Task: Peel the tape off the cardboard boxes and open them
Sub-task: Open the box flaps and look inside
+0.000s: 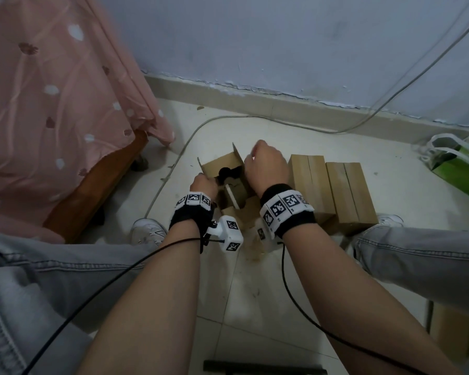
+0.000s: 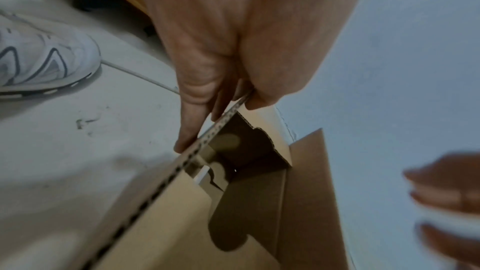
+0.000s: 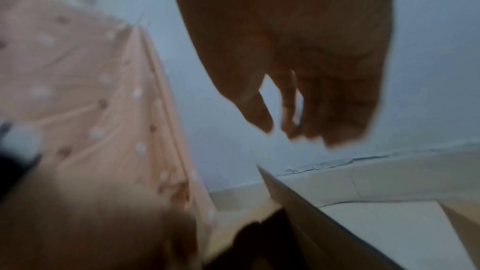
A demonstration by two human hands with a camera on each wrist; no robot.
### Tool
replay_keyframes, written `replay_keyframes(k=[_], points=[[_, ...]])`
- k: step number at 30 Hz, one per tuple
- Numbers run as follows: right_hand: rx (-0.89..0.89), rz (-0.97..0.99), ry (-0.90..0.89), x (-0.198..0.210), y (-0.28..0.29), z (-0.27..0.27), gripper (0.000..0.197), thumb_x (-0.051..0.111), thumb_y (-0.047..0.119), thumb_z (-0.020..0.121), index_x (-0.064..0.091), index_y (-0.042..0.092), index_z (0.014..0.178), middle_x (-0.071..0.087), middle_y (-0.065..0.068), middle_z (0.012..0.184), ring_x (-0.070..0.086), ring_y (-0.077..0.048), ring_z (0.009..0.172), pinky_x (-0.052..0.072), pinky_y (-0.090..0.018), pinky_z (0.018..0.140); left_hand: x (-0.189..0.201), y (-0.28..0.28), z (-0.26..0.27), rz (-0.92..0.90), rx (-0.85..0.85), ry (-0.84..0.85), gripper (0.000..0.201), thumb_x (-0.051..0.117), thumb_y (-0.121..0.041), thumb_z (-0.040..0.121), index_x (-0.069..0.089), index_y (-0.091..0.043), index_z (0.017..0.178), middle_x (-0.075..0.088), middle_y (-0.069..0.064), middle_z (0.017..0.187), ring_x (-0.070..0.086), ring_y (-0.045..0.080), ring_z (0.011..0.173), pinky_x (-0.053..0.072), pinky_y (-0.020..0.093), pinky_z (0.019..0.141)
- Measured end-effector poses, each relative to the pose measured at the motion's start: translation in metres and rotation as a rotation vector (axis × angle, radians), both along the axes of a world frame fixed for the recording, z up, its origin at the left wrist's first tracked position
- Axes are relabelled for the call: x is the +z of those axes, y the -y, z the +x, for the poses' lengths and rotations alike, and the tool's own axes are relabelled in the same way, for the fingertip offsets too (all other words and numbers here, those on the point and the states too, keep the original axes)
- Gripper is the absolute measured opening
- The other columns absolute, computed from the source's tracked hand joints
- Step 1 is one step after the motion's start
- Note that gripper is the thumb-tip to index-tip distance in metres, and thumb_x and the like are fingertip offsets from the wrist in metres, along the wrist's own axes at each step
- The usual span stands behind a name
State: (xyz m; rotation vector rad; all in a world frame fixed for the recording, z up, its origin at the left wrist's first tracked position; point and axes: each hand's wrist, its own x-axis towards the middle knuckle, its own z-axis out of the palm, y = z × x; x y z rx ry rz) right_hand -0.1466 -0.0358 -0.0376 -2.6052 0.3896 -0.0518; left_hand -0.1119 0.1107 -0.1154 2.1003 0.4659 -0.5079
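Note:
An open cardboard box (image 1: 220, 165) stands on the floor between my feet, its flaps raised and a dark cut-out insert (image 2: 244, 155) showing inside. My left hand (image 1: 204, 181) pinches the top edge of the left flap (image 2: 207, 137) between thumb and fingers (image 2: 189, 130). My right hand (image 1: 266, 165) hovers just above the right flap (image 3: 298, 198); its fingers (image 3: 335, 130) hang loosely curled and blurred, with nothing seen between them. Two closed cardboard boxes (image 1: 309, 185) (image 1: 349, 193) lie side by side to the right.
A bed with a pink spotted sheet (image 1: 65, 104) and wooden frame (image 1: 92, 190) fills the left. A grey cable (image 1: 173, 158) runs across the tiled floor. A green bag (image 1: 458, 163) sits at the far right. My white shoes (image 1: 146, 231) flank the boxes. The wall (image 1: 282, 50) stands close behind.

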Motion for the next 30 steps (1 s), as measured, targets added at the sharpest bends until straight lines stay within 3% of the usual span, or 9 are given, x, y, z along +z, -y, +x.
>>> replay_keyframes(k=[5,12,15,18,20,22,24,27,30], points=[[-0.165,0.226,-0.597,-0.01,0.009,0.007,0.072,0.051,0.03,0.098,0.01,-0.005,0.145,0.054,-0.017,0.13,0.058,-0.03,0.109,0.043,-0.035,0.076,0.003,-0.008,-0.015,-0.193,0.165,-0.078,0.102,0.069,-0.034,0.078,-0.006,-0.037,0.147,0.056,0.011,0.11,0.063,0.035,0.093,0.054,0.052,0.087],[-0.267,0.396,-0.705,-0.082,0.023,-0.002,0.099,0.065,0.06,0.08,0.022,0.003,0.149,0.05,-0.02,0.136,0.056,-0.038,0.119,0.05,-0.04,0.091,0.007,-0.005,-0.028,-0.471,0.407,-0.171,0.082,0.071,0.008,0.072,0.015,-0.024,0.122,0.044,0.021,0.12,0.069,0.043,0.086,0.059,0.055,0.067],[-0.299,0.479,-0.609,-0.089,0.023,-0.007,0.109,0.069,0.059,0.076,0.013,0.002,0.15,0.052,-0.012,0.134,0.056,-0.035,0.118,0.049,-0.041,0.096,0.009,-0.003,-0.031,-0.404,0.397,-0.196,0.069,0.071,0.008,0.066,0.024,-0.012,0.113,0.055,0.016,0.094,0.07,0.033,0.09,0.061,0.042,0.076],[-0.274,0.381,-0.502,-0.093,0.025,-0.01,0.092,0.075,0.043,0.077,0.026,0.007,0.147,0.058,-0.006,0.123,0.06,-0.028,0.107,0.05,-0.034,0.083,0.006,-0.008,-0.038,-0.202,0.282,-0.232,0.05,0.074,-0.003,0.06,0.048,0.006,0.102,0.056,0.006,0.058,0.055,0.013,0.047,0.046,0.018,0.047],[-0.266,0.326,-0.462,-0.098,0.026,-0.011,0.086,0.076,0.041,0.073,0.036,0.01,0.143,0.063,-0.007,0.116,0.063,-0.026,0.099,0.05,-0.032,0.075,0.003,-0.01,-0.039,-0.145,0.187,-0.274,0.033,0.075,-0.007,0.061,0.062,-0.002,0.09,0.06,0.005,0.052,0.052,0.012,0.038,0.044,0.017,0.045],[-0.27,0.291,-0.471,-0.1,0.028,-0.013,0.078,0.076,0.042,0.073,0.045,0.008,0.136,0.065,-0.01,0.111,0.065,-0.028,0.096,0.049,-0.031,0.069,0.001,-0.01,-0.038,-0.141,0.058,-0.344,0.021,0.08,-0.015,0.063,0.07,-0.007,0.08,0.073,0.009,0.074,0.066,0.015,0.057,0.053,0.021,0.063],[-0.243,0.255,-0.488,-0.095,0.029,-0.017,0.069,0.075,0.046,0.074,0.053,0.006,0.125,0.065,-0.009,0.106,0.065,-0.026,0.092,0.046,-0.029,0.062,0.011,-0.009,-0.038,-0.027,-0.124,-0.372,0.03,0.08,-0.026,0.075,0.071,-0.008,0.096,0.072,0.008,0.094,0.066,0.016,0.073,0.054,0.019,0.066],[-0.194,0.195,-0.486,-0.087,0.032,-0.02,0.06,0.072,0.05,0.075,0.058,0.007,0.115,0.065,-0.007,0.099,0.061,-0.023,0.084,0.039,-0.024,0.052,0.017,-0.004,-0.036,0.23,-0.123,-0.267,0.087,0.08,-0.039,0.075,0.033,-0.005,0.14,0.052,0.012,0.132,0.056,0.034,0.118,0.05,0.038,0.098],[-0.113,0.138,-0.449,-0.073,0.03,-0.019,0.048,0.068,0.045,0.08,0.061,0.008,0.108,0.063,-0.008,0.099,0.062,-0.024,0.084,0.04,-0.024,0.055,0.013,0.007,-0.032,0.326,-0.134,-0.153,0.098,0.079,-0.042,0.075,0.02,-0.003,0.141,0.041,0.022,0.14,0.048,0.039,0.125,0.045,0.044,0.098]])
